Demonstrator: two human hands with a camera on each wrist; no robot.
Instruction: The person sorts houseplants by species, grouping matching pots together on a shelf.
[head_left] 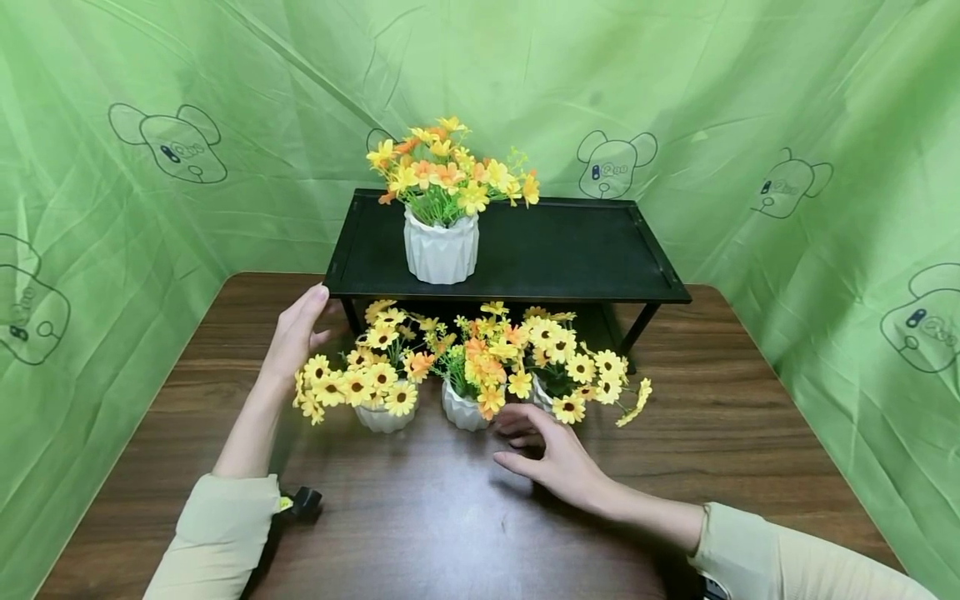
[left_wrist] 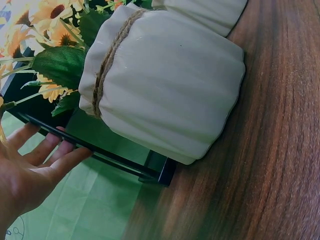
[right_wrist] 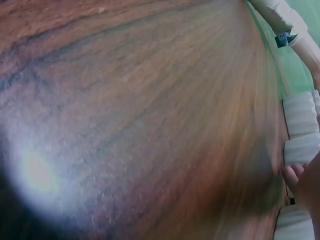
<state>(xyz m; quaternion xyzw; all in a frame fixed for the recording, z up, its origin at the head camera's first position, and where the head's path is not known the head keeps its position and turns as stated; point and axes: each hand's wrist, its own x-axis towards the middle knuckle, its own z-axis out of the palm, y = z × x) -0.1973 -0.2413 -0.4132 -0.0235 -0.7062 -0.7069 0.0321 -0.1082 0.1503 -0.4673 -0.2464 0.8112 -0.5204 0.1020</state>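
Note:
My left hand (head_left: 294, 337) touches the left front corner of a black two-tier shelf (head_left: 577, 250). In the left wrist view, its fairly straight fingers (left_wrist: 70, 161) rest against a thin black side bar. My right hand (head_left: 558, 462) hovers by the front row with loosely bent fingers and thumb apart, nothing between them. That row has three white flowerpots: a left pot (head_left: 386, 418) and a right pot (head_left: 542, 393) with yellow dark-centred flowers, and a middle pot (head_left: 463, 410) with orange-yellow ones. Twine (left_wrist: 106, 67) circles the pot nearest the left wrist camera.
Another white flowerpot (head_left: 441, 250) with orange and yellow flowers stands on the shelf's top, left of its middle. The brown wooden table (head_left: 420, 533) carries everything. Green cloth (head_left: 300, 108) with bear-head outlines hangs behind and at both sides.

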